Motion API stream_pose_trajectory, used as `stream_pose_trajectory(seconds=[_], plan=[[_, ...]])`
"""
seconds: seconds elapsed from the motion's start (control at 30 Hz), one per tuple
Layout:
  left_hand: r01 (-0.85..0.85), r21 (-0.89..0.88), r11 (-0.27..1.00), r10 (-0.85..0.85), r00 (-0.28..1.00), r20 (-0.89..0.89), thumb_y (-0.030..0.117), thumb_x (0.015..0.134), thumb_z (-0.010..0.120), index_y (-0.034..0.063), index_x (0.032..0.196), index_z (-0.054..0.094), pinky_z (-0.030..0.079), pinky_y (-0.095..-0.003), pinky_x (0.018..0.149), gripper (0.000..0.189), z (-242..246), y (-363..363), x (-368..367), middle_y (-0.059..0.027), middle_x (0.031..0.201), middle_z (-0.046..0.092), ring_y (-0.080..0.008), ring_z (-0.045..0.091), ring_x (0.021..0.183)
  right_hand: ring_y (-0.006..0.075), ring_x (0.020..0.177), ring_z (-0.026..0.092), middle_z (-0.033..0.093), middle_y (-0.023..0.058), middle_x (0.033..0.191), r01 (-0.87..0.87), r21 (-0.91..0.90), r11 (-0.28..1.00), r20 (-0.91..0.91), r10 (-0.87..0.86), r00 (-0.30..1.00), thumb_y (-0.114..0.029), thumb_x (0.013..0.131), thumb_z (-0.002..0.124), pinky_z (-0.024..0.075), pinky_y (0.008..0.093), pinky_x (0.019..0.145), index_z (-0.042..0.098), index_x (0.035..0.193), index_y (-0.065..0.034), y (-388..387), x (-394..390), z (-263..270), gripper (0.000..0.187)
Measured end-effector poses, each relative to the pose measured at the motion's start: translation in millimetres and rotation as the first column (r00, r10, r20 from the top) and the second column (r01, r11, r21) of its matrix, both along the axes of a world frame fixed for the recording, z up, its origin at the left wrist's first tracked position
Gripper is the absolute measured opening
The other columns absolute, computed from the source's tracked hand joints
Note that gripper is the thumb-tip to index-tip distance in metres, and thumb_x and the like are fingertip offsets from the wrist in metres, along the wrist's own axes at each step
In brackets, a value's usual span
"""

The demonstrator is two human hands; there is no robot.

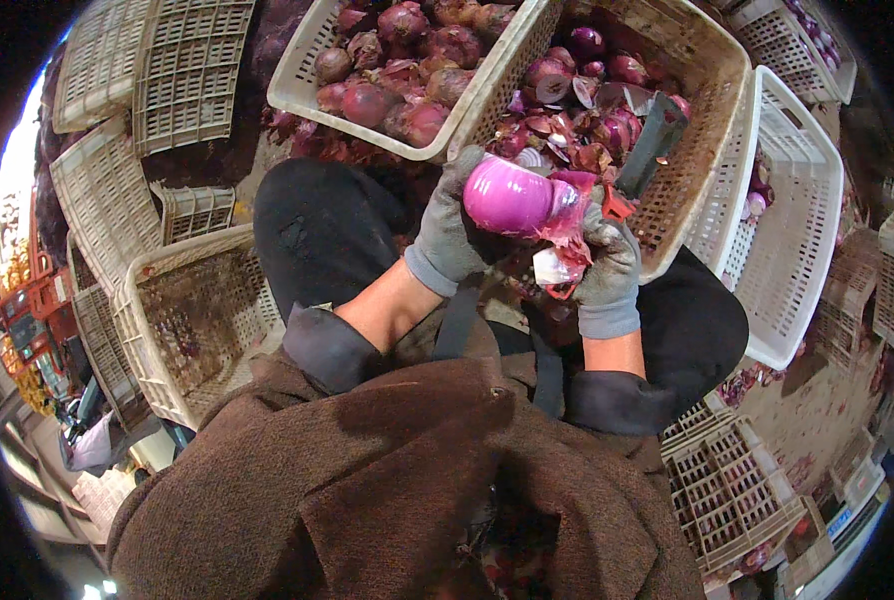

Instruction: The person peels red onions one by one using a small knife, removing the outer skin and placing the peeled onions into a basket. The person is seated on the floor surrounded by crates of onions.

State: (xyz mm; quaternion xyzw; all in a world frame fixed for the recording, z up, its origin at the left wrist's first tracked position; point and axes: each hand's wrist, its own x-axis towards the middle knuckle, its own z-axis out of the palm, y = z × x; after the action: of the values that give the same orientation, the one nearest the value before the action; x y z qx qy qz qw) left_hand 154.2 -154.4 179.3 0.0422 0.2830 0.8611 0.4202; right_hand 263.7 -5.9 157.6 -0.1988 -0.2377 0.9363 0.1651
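Note:
My left hand [454,225], in a grey glove, holds a shiny purple-red onion [508,196] in front of me. Opposite it, my gloved right hand [612,251] grips loose red onion skin [567,247] that hangs from the onion's right end. A red object [618,204], perhaps a tool handle, shows by the right fingers; its kind is unclear. Beyond my hands, a brown-stained plastic crate [691,150] holds onions, cut ends and skins. A wide grey metal blade or strip [651,142] lies across its right side.
A cream crate [289,75] full of unpeeled red onions [402,75] adjoins the stained crate. At right stands a white crate [792,225] with a few onions low at its left. More plastic crates [192,322] stand at left, and others [732,480] at lower right.

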Motion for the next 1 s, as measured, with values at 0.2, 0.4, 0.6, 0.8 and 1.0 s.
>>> stream_pose_trajectory(seconds=[0.2, 0.4, 0.6, 0.8, 1.0], plan=[[-0.045, 0.000, 0.999, 0.045, 0.987, 0.155, 0.041, 0.094, 0.052, 0.0133, 0.121, 0.051, 0.048, -0.0427, 0.098, 0.039, -1, 0, 2, -0.0079, 0.119, 0.060, -0.0236, 0.059, 0.109, 0.0197, 0.087, 0.062, 0.066, 0.0089, 0.092, -0.004, -0.010, 1.000, 0.042, 0.005, 0.999, -0.015, 0.088, 0.056, 0.0498, 0.0345, 0.087, 0.060, 0.079, -0.0031, -1, 4, -7, 0.015], [-0.086, -0.052, 0.995, 0.096, 0.963, 0.252, 0.042, 0.090, 0.059, 0.0112, 0.112, 0.059, 0.048, -0.0409, 0.095, 0.038, 10, 1, -4, -0.0087, 0.113, 0.062, -0.0263, 0.060, 0.104, 0.0140, 0.079, 0.059, 0.062, 0.0031, 0.090, -0.057, 0.350, 0.935, 0.135, 0.010, 0.991, -0.016, 0.091, 0.056, 0.0499, 0.0301, 0.079, 0.060, 0.094, -0.0026, 4, -7, 4, 0.014], [-0.470, -0.597, 0.650, -0.255, 0.605, -0.754, 0.017, 0.083, 0.062, 0.0015, 0.116, 0.060, 0.046, -0.0307, 0.090, 0.036, -1, -9, -31, -0.0084, 0.111, 0.063, -0.0199, 0.060, 0.101, 0.0064, 0.063, 0.056, 0.061, 0.0033, 0.087, 0.076, 0.465, 0.882, 0.226, -0.201, 0.953, -0.006, 0.091, 0.062, 0.0417, 0.0207, 0.047, 0.058, 0.108, -0.0013, 0, -23, 43, 0.018], [-0.230, -0.816, 0.531, -0.251, 0.877, -0.410, 0.016, 0.085, 0.060, -0.0016, 0.115, 0.060, 0.045, -0.0271, 0.091, 0.035, 18, 8, -16, -0.0077, 0.110, 0.064, -0.0129, 0.058, 0.102, 0.0091, 0.087, 0.057, 0.063, 0.0024, 0.093, -0.222, 0.589, 0.777, 0.377, -0.022, 0.926, -0.012, 0.085, 0.070, 0.0450, 0.0243, 0.078, 0.060, 0.107, 0.0007, -15, -27, 2, 0.027], [-0.375, -0.656, 0.655, -0.244, 0.717, -0.653, 0.007, 0.080, 0.064, 0.0057, 0.105, 0.067, 0.048, -0.0284, 0.089, 0.026, -17, -3, -26, -0.0099, 0.106, 0.066, -0.0209, 0.064, 0.097, 0.0110, 0.093, 0.057, 0.064, 0.0042, 0.101, -0.169, 0.591, 0.789, 0.323, -0.039, 0.946, -0.038, 0.094, 0.059, 0.0456, 0.0275, 0.082, 0.063, 0.112, 0.0013, -20, -20, -4, 0.043]])
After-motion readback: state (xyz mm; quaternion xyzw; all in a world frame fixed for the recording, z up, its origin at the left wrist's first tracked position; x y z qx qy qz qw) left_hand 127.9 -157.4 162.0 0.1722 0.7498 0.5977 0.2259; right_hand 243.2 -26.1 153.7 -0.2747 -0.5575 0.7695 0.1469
